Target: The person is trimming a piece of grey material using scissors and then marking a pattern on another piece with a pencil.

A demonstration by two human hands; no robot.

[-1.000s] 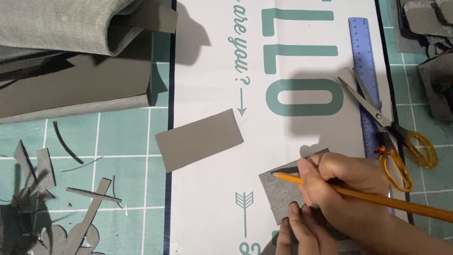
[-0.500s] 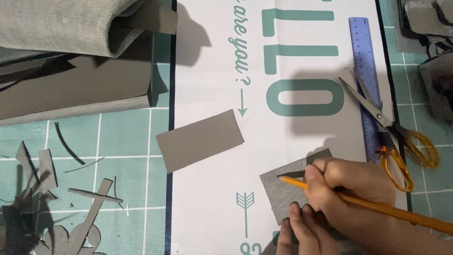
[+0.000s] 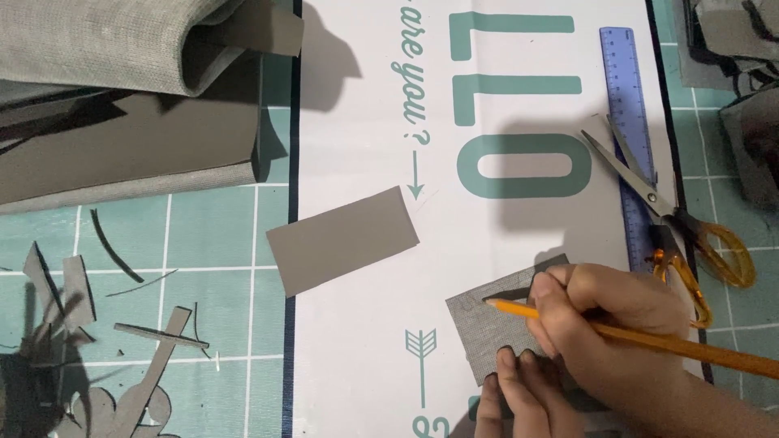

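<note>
Pencil (image 3: 649,339) tip sits slightly right of and below its position 1.0 s ago, near the middle of the grey piece (image 3: 487,324) at lower right of frame. Right hand (image 3: 608,324) shifts right with it.

Two grey rectangles: one (image 3: 487,324) under the fingers, one (image 3: 342,239) well left of them. One pencil (image 3: 641,337) between the fingers. One pair of scissors (image 3: 661,207) and one ruler (image 3: 629,105) beyond them.
</note>
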